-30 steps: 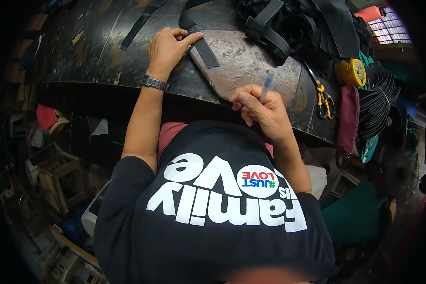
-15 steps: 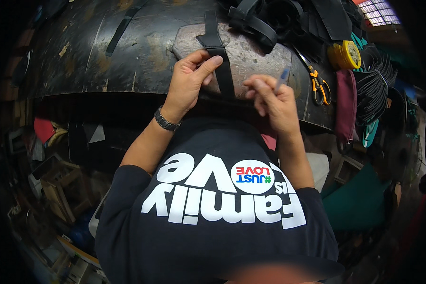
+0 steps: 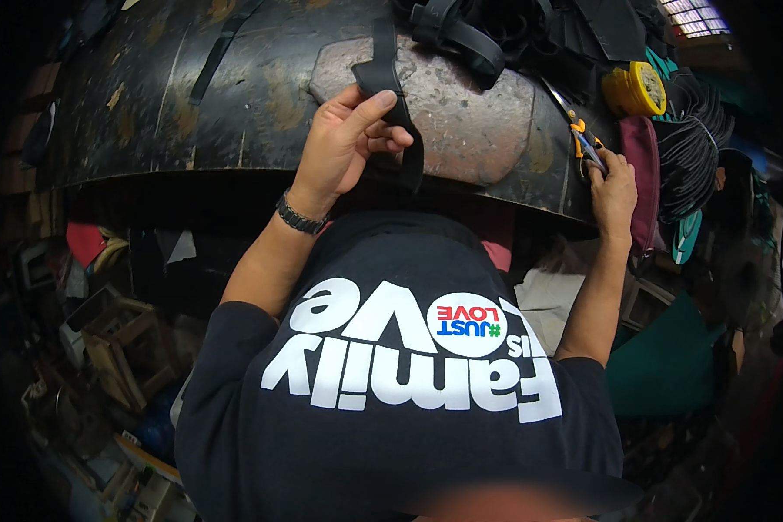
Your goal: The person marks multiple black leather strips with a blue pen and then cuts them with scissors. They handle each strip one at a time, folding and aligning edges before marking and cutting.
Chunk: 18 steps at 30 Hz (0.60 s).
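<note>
My left hand (image 3: pixel 341 143) pinches a black strap (image 3: pixel 411 143) between thumb and fingers. The strap has a wider, pointed piece near its middle. Its upper part lies over a worn, many-sided slab (image 3: pixel 474 130), and its lower end hangs past the slab's near edge. Far to the right, my right hand (image 3: pixel 615 196) is closed around a pen (image 3: pixel 594 158), only partly visible. Its fingertips are at the orange-and-black handles of the scissors (image 3: pixel 580 132), and whether they also grip the handles is unclear. The scissor blades point away from me.
The slab rests on a dark, scuffed worktable (image 3: pixel 261 130). A second black strap (image 3: pixel 213 65) lies at the far left. Black straps (image 3: pixel 461 39) are heaped behind the slab. A yellow tub (image 3: pixel 639 90), a maroon pouch (image 3: pixel 639 183) and a bundle of black cords (image 3: pixel 692 135) crowd the right side.
My right hand has moved right, from beside the strap to the scissors, carrying the pen. My left hand has shifted slightly left, and the strap's lower part now bends and is raised off the slab.
</note>
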{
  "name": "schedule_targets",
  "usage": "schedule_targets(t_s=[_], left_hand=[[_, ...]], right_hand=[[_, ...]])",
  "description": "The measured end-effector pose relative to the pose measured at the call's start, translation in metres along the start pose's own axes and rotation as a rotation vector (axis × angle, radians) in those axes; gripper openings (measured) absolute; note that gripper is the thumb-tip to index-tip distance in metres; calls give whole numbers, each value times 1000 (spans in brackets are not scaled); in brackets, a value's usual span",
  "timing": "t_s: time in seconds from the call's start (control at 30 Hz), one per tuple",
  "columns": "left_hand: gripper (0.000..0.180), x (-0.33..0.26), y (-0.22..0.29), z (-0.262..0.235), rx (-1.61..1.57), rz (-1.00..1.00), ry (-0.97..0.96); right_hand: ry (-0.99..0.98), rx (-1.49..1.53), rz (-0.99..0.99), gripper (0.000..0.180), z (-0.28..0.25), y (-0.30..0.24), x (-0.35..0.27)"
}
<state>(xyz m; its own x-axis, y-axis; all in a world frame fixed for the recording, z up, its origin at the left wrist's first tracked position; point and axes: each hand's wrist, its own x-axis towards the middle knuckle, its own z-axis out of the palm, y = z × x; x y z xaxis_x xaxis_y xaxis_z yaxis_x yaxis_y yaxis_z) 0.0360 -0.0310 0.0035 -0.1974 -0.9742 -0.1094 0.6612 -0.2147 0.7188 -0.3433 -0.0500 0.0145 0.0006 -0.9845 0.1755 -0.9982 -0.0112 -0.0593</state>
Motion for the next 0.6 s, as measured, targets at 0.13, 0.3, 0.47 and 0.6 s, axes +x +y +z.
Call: schedule_targets(t_s=[0.13, 0.3, 0.47, 0.6], left_hand=[[12, 3, 2, -4, 97, 59, -3], [12, 4, 1, 0, 148, 67, 79], [12, 9, 0, 5, 47, 23, 70], [12, 13, -2, 8, 37, 19, 67]], right_hand=[[-104, 58, 31, 22, -15, -6, 1], [-193, 332, 123, 20, -28, -5, -16], [-327, 789, 329, 17, -30, 6, -37], [-386, 1139, 445, 19, -40, -8, -59]])
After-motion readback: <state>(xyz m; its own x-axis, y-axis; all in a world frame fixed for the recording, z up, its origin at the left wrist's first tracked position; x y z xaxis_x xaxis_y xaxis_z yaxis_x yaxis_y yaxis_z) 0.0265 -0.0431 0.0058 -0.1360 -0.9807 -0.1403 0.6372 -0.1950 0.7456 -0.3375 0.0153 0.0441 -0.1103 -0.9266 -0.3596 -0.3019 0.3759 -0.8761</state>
